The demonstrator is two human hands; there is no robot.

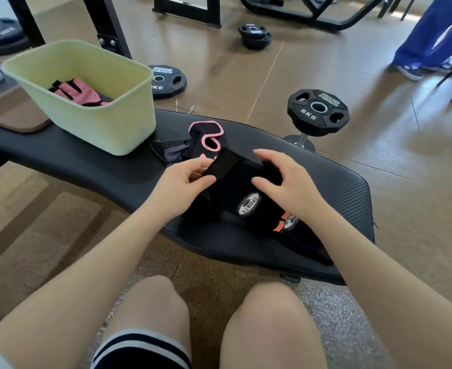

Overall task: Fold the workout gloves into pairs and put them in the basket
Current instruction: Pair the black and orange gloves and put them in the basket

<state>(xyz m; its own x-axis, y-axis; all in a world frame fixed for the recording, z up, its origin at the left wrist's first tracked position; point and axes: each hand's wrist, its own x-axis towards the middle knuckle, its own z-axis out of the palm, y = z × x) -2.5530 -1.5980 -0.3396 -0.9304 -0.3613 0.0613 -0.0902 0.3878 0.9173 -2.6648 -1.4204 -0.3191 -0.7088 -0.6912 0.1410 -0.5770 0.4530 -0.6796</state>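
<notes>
Over the near right end of the black padded table (113, 179), both my hands work a pair of black gloves (235, 187) with white SPORTS patches. My left hand (182, 185) pinches the wrist strap between thumb and fingers, and my right hand (280, 182) curls over the folded top, thumb pressing the cloth. The lower glove lies on the pad close to its near edge, below my right wrist. Just beyond my hands lie black gloves with pink trim (206, 137), touching the pale green basket (113, 123) to the far left. A pink pair (77, 93) sits inside it. Left of the basket rests a brown tray (14, 113). Right of the table stands a 5 kg weight plate (318, 111) on bare brown floor (379, 145).
</notes>
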